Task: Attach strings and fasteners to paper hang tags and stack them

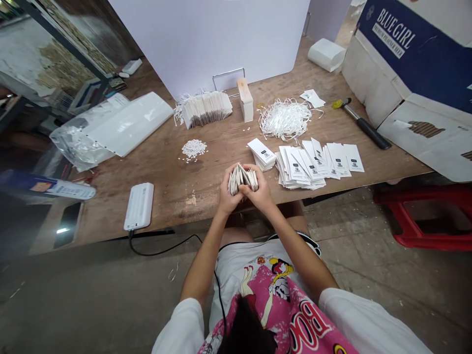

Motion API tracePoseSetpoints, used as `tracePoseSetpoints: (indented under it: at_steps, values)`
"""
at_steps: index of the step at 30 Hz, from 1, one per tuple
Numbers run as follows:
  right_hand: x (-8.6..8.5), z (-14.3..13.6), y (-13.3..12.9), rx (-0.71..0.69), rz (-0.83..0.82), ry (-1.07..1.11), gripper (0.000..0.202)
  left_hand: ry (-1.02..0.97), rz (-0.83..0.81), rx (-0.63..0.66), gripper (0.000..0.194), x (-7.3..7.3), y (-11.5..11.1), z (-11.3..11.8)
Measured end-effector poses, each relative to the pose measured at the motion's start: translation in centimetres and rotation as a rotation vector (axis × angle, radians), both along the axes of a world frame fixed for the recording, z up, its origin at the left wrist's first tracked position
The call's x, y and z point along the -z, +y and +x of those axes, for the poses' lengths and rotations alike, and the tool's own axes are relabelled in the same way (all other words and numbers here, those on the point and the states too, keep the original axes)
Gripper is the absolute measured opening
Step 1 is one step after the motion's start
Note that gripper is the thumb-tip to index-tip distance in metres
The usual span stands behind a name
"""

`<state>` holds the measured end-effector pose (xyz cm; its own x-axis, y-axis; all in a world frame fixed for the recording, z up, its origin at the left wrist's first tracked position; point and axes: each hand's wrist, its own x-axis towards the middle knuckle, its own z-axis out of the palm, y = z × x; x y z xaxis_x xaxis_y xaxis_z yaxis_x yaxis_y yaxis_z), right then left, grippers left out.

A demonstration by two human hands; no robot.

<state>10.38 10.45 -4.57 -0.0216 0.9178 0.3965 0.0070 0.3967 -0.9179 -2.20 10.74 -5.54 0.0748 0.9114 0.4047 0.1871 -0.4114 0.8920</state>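
A brown counter (167, 172) with a big box (416, 73) at the far right.
White cards (298, 169) lie spread on the right, white strings (285, 119) heaped behind them. At the near edge, the left hand (227, 199) and right hand (263, 194) pinch a paper bunch (235, 181), fingers (224, 186) curled round its 2 sides. Tiny white bits (193, 149) lie farther left.

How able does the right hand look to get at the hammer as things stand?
Probably not immediately: the right hand and left hand grip a card bundle. Otherwise, the way over the spread cards looks free; the hammer lies uncovered.
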Motion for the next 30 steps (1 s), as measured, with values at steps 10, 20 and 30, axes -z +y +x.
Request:
tracePoseSetpoints:
  at_steps: [10, 20, 30]
  values:
    - [0.5, -0.1, 0.1, -0.041, 0.025, 0.037, 0.071, -0.080, -0.038, 0.019, 0.078, 0.5, 0.3, -0.1]
    - [0.6, -0.2, 0.1, 0.014, -0.019, 0.060, 0.051, -0.097, -0.044, 0.151, 0.093, 0.8, 0.3, -0.6]
    - [0.5, 0.2, 0.6, -0.038, -0.038, 0.148, 0.058, -0.116, -0.039, 0.118, 0.078, 0.3, 0.0, -0.4]
